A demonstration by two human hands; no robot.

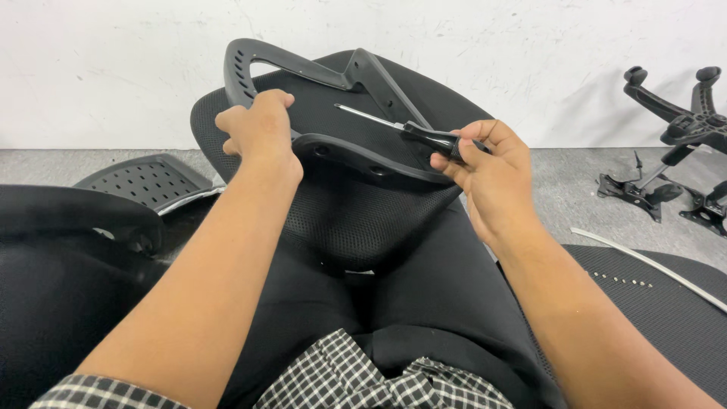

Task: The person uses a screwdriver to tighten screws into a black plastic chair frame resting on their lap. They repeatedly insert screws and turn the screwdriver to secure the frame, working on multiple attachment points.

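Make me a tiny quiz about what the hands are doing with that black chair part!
1. True or false: the right hand holds a hammer.
2. Which hand grips the black plastic armrest frame? A) left hand B) right hand C) neither
3. Fill in: the screwdriver tip points toward the ____ hand.

Key: 1. False, it holds a screwdriver. 2. A. 3. left.
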